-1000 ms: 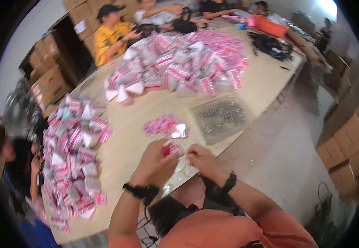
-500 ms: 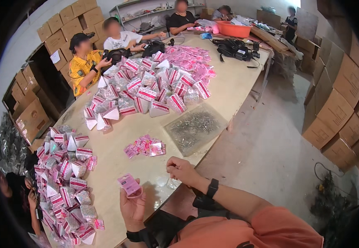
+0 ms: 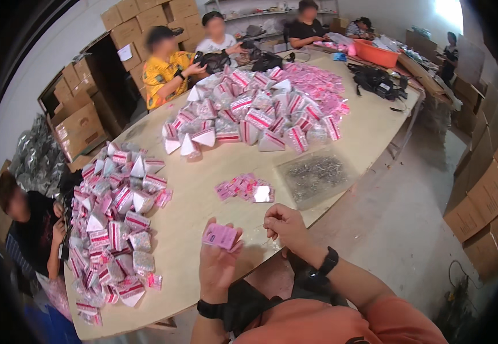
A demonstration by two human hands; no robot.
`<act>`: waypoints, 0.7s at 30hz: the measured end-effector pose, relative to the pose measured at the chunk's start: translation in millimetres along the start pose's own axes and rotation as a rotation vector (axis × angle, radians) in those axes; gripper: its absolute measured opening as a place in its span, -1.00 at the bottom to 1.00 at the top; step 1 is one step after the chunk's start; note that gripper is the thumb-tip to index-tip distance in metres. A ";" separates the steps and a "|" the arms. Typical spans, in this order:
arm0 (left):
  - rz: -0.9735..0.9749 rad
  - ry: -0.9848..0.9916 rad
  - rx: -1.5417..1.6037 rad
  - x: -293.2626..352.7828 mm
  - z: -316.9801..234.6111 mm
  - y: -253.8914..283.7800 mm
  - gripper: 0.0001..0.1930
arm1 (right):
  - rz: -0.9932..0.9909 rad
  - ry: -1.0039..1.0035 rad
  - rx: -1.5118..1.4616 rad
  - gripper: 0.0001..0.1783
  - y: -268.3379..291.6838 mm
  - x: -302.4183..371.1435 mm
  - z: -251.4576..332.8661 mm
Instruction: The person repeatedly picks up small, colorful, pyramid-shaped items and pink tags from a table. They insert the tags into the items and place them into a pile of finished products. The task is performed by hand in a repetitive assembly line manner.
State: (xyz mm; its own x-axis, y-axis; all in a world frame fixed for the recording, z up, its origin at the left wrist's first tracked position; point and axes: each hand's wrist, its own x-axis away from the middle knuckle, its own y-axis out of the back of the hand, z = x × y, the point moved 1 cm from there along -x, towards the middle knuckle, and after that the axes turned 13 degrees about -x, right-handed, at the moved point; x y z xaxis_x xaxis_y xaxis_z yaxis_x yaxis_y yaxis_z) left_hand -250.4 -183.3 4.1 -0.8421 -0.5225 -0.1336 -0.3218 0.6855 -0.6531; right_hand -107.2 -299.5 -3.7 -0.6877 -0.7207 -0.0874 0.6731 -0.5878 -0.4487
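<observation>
Over the table's near edge my left hand (image 3: 217, 272) is raised, its fingers and thumb closed on a small pink card (image 3: 220, 235). To its right, my right hand (image 3: 286, 226) has its fingertips pinched together. Whatever they hold, if anything, is too small to make out. A little pile of pink cards (image 3: 240, 188) lies on the table just beyond my hands, with one shiny, bright card (image 3: 262, 194) at its right end. Right of that pile is a shallow clear tray (image 3: 295, 200) of small metal pieces (image 3: 317, 172).
Pink-and-white packets form a long heap (image 3: 111, 229) on the left and a larger heap (image 3: 249, 109) farther back, beside loose pink cards (image 3: 317, 86). Several people sit around the table (image 3: 197, 172). A black bag (image 3: 378, 83) and an orange basin (image 3: 377, 53) are at the far right. Cartons (image 3: 484, 195) stand beyond.
My view has swung left, so the scene sits farther right. The pink card in my left hand has tilted flatter. My right hand stays pinched near the tray.
</observation>
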 end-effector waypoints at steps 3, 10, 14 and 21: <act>0.023 -0.011 -0.006 4.3 -6.7 -5.0 -0.25 | 0.033 -0.016 -0.076 -0.95 -20.2 9.0 13.5; -0.019 -0.057 -0.027 6.5 -13.6 -18.3 -0.24 | 0.000 0.010 -0.247 -0.95 -30.0 16.8 19.3; -0.007 -0.075 0.006 8.7 -13.3 -17.7 -0.25 | -0.003 -0.066 -0.239 -0.94 -38.7 22.9 18.2; -0.020 -0.103 -0.003 9.6 -13.9 -20.8 -0.25 | -0.011 -0.136 -0.218 -0.94 -40.6 29.5 12.8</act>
State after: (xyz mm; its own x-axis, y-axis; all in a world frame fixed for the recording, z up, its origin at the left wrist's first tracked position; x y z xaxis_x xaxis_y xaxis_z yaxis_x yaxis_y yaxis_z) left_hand -257.8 -195.5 26.7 -0.7865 -0.5853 -0.1970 -0.3390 0.6758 -0.6545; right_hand -151.3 -301.5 23.4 -0.6417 -0.7663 0.0324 0.5810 -0.5133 -0.6316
